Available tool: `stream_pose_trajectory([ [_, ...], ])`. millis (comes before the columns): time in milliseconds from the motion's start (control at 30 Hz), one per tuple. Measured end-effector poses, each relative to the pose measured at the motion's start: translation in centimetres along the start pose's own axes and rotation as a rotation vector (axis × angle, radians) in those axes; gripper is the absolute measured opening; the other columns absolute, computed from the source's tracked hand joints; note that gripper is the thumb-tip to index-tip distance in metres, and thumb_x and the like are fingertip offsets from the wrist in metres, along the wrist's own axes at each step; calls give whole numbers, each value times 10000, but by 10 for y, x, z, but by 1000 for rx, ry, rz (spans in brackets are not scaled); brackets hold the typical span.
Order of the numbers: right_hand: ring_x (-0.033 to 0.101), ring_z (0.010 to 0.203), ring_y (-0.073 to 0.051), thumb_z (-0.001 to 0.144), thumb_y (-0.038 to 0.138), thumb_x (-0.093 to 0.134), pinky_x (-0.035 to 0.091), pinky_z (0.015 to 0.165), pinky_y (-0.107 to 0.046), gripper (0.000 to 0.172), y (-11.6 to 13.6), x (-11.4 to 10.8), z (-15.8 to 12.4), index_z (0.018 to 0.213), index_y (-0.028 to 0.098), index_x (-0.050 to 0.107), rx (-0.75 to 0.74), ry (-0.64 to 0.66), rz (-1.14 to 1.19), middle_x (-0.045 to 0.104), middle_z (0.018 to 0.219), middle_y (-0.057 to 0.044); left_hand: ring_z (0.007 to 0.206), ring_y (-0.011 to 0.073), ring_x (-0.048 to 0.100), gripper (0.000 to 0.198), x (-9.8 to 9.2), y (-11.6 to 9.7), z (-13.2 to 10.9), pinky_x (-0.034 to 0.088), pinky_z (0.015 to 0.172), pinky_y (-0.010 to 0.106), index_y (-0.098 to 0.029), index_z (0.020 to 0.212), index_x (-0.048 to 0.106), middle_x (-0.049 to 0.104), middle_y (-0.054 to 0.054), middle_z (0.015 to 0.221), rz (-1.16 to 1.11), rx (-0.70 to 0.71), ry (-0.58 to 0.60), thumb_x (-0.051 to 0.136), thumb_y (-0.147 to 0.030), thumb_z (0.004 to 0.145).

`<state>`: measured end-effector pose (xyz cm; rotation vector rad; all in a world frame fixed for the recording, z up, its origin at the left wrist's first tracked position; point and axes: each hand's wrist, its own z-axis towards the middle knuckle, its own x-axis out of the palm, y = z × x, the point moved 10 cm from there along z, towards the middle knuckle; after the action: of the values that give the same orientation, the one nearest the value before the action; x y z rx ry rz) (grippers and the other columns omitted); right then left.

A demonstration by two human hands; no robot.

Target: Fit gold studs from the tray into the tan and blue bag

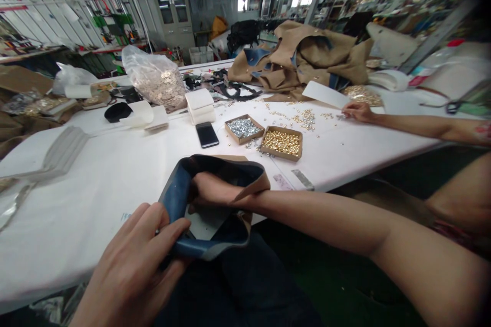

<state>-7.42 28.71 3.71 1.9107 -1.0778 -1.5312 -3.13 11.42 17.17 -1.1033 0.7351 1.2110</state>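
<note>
I hold a tan bag piece with a blue lining [180,191] at the near edge of the white table [95,173]. My left hand [134,260] pinches its near blue rim, thumb on top. My right hand [209,189] is pushed inside the opening, and its fingers are hidden by the lining. Just beyond lie a black phone [207,134], a box of silver studs [244,128] and a box of gold studs [282,142].
A co-worker's hand [356,111] rests among loose gold studs at the right. A heap of tan bag pieces [303,56] lies behind. White boxes [200,104] and a clear bag of metal parts [157,79] stand at the back left.
</note>
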Motion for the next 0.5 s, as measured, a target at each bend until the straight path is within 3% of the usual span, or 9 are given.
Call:
stream_pose_trajectory([
  [67, 675, 728, -163, 754, 226, 1026, 433, 596, -253, 243, -1, -4, 0, 838, 150, 811, 31, -47, -39, 767, 821, -19, 980, 245, 565, 334, 1, -3, 1, 458, 789, 381, -271, 1425, 658, 567, 63, 1116, -9, -5, -4, 597, -134, 1126],
  [133, 651, 705, -156, 769, 229, 1004, 406, 578, -258, 240, -1, -6, -1, 791, 146, 780, 39, -77, -56, 726, 784, -14, 968, 253, 577, 241, -2, -6, 2, 458, 784, 381, -271, 1374, 684, 583, 58, 1088, -25, -12, -37, 712, -306, 1137],
  [200, 636, 693, -148, 797, 246, 987, 388, 574, -260, 249, -2, -6, -2, 769, 147, 760, 25, -100, -70, 694, 756, -6, 954, 271, 600, 509, -7, -5, 4, 471, 764, 387, -259, 1297, 709, 616, 68, 1073, -99, -50, -93, 702, -724, 1090],
  [267, 618, 687, -140, 781, 287, 1015, 377, 577, -262, 299, -6, -4, 0, 779, 152, 748, 11, -120, -70, 685, 753, 6, 923, 276, 628, 812, -9, 5, 6, 485, 738, 390, -248, 1179, 731, 658, 81, 1042, -255, -159, -129, 374, -966, 1054],
  [333, 599, 688, -139, 766, 296, 1025, 373, 586, -269, 318, -12, -2, 3, 807, 159, 741, 17, -147, -69, 692, 775, 9, 831, 255, 634, 827, -4, 23, 8, 466, 705, 379, -243, 990, 716, 678, 64, 926, -340, -360, -125, 217, -888, 1128],
  [433, 598, 710, -163, 914, 242, 871, 404, 633, -295, 216, -18, -2, 10, 797, 157, 712, 57, -196, -97, 686, 785, -29, 770, 253, 659, 528, 2, 43, 13, 414, 696, 363, -243, 834, 634, 683, 30, 796, -180, -636, -68, 553, -667, 1138],
  [500, 619, 769, -188, 1017, 218, 733, 457, 701, -310, 208, -14, -3, 12, 822, 156, 700, 60, -225, -129, 682, 821, -55, 830, 299, 728, 279, 6, 47, 23, 415, 716, 371, -245, 968, 654, 742, 44, 865, -45, -685, 1, 639, -496, 1090],
])
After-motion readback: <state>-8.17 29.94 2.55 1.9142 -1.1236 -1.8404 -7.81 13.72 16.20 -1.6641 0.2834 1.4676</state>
